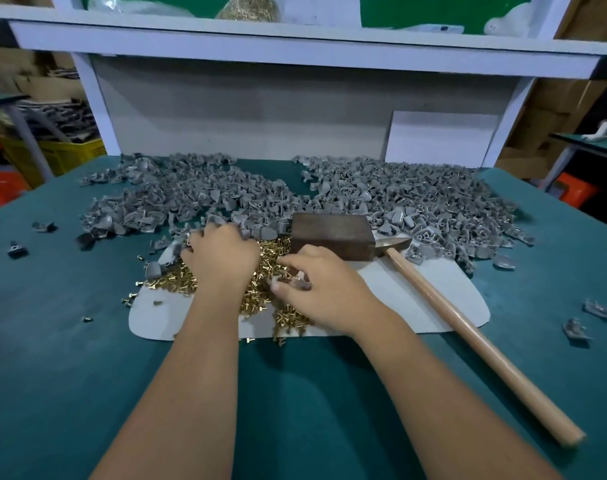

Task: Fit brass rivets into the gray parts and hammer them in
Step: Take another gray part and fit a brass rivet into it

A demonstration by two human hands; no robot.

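Head view: my left hand (222, 252) clenches gray parts (381, 195) mid-frame, my right hand (316, 289) pinches one part over the brass rivets (260, 296) to load it; hammer (433, 296) rests beside, right of centre.

**Even overhead light, wide-angle bend, soft focus**

Diffuse light from above falls evenly on the teal felt-covered table (70, 341); shadows beneath the forearms are faint. The pale blue painted shelf frame (295, 46) bows from lens distortion. Corners are darker and smeared. Fine detail looks soft throughout, with no harsh glare.
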